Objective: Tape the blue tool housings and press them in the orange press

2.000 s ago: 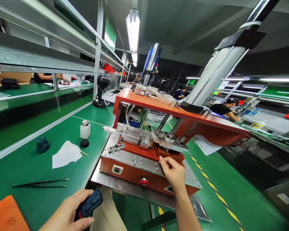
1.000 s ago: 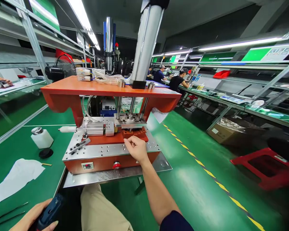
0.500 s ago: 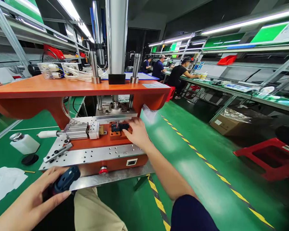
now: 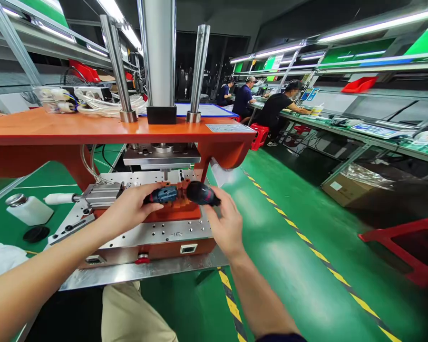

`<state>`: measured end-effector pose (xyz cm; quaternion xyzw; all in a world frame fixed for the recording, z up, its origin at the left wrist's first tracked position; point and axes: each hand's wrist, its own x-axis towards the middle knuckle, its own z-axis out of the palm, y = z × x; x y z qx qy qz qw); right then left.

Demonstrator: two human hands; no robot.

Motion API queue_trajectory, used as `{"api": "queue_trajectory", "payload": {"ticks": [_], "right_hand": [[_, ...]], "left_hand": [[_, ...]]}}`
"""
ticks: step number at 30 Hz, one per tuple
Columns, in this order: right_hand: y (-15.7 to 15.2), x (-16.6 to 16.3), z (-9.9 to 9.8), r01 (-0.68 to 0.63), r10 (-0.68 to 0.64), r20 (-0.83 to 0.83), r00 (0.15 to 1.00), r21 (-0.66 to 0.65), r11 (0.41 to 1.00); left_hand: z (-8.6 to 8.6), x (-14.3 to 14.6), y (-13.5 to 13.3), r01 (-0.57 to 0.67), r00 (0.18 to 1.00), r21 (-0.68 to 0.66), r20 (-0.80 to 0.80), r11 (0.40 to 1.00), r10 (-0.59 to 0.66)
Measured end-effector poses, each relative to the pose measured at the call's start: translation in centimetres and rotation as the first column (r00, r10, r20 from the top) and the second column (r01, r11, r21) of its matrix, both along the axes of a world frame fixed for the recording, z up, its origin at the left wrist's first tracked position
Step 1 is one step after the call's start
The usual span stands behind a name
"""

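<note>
An orange press machine (image 4: 92,130) stands in front of me with a silver base plate (image 4: 157,232) and an orange fixture block (image 4: 180,211) under its ram. My left hand (image 4: 128,209) grips a small dark blue plastic part (image 4: 164,194) and holds it over the fixture. My right hand (image 4: 226,223) holds another dark rounded part (image 4: 201,192) just to the right of the fixture, above the plate. The two parts sit side by side, nearly touching.
A white bottle (image 4: 28,209), a black cap (image 4: 35,233) and a white cloth (image 4: 2,259) lie on the green bench at left. Right of the machine runs a green floor aisle with a yellow-black line (image 4: 306,251), a cardboard box (image 4: 349,190) and red stools. Several people work at a far bench.
My left hand rose from my lap and carried the blue part up to the fixture. My right hand lifted a dark part out of the fixture and drew it to the right.
</note>
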<state>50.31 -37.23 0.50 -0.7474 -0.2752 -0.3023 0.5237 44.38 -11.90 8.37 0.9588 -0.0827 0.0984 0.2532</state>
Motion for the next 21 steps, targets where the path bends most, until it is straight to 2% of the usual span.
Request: {"api": "queue_trajectory", "payload": {"ticks": [2,4,6,8,11,14,16,17,18,19,20,21], "right_hand": [[-2.0,-1.5,-1.7,0.038,-0.03,-0.087,0.996,0.09,0.995],[-4.1,-2.5,-3.4,0.078,-0.054,-0.17,0.984,0.141,0.987],[-5.9,-3.1,-4.9,0.132,-0.087,-0.252,0.964,0.169,0.977],[-7.2,-3.3,-6.0,0.2,-0.125,-0.334,0.934,0.2,0.959],[-7.8,-2.9,-6.9,0.237,-0.104,-0.431,0.896,0.268,0.934],[-7.0,-1.9,-7.5,0.148,0.049,-0.5,0.865,0.346,0.927],[-6.5,-1.4,-8.2,0.098,0.129,-0.534,0.836,0.376,0.922],[-6.5,-1.3,-8.7,0.098,0.143,-0.554,0.82,0.382,0.919],[-6.5,-1.3,-9.3,0.114,0.141,-0.578,0.804,0.383,0.917],[-6.6,-1.4,-10.0,0.138,0.13,-0.605,0.785,0.375,0.916],[-6.7,-1.5,-10.7,0.165,0.111,-0.632,0.767,0.361,0.918],[-6.9,-1.7,-11.3,0.19,0.087,-0.652,0.753,0.342,0.92]], "left_hand": [[0.4,2.3,-0.6,0.066,0.997,0.048,-0.044,0.997,-0.064],[0.4,4.1,-1.0,0.079,0.992,0.121,-0.113,0.99,-0.065],[-0.2,5.3,-1.3,0.073,0.983,0.186,-0.178,0.98,-0.039],[-1.3,5.9,-1.7,0.094,0.983,0.222,-0.176,0.971,-0.055],[-2.8,5.7,-2.4,0.151,0.988,0.283,-0.074,0.947,-0.136],[-3.6,2.9,-1.8,0.079,0.991,0.355,0.074,0.931,-0.112],[-4.2,-0.8,0.7,-0.069,0.976,0.307,0.218,0.949,0.001],[-4.7,-3.2,2.7,-0.178,0.953,0.241,0.283,0.954,0.106],[-5.4,-5.7,5.1,-0.328,0.905,0.138,0.328,0.934,0.27],[-6.2,-8.2,7.7,-0.506,0.822,0.031,0.322,0.862,0.47],[-7.1,-10.6,10.2,-0.655,0.713,-0.043,0.296,0.754,0.636],[-8.1,-12.7,12.5,-0.727,0.655,-0.059,0.241,0.684,0.717]]}}
